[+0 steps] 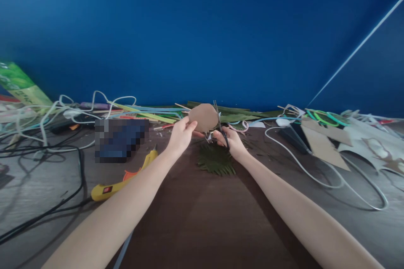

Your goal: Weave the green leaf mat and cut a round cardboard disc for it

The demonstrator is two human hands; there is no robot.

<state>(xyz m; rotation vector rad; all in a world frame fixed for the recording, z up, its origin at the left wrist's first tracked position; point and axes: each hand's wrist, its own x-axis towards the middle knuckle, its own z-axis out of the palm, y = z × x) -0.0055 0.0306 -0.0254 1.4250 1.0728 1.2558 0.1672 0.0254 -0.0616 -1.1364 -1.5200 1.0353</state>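
My left hand (183,133) pinches the lower left edge of a rounded piece of brown cardboard (204,117), held up above the table. In my right hand (232,141) is a pair of dark scissors (222,129), blades pointing up along the cardboard's right edge. Whether the blades touch the cardboard I cannot tell. Beneath both hands, a dark green fringed leaf-like piece (216,159) lies on the brown tabletop (205,218). Small whitish bits show between the hands, too small to name.
A yellow glue gun (110,189) with a black cord lies left of my left forearm. Behind it is a blurred-out dark rectangular object (121,141). White cables (315,180) and cardboard scraps (328,147) lie at the right. Long green strips (243,116) line the blue wall (202,38).
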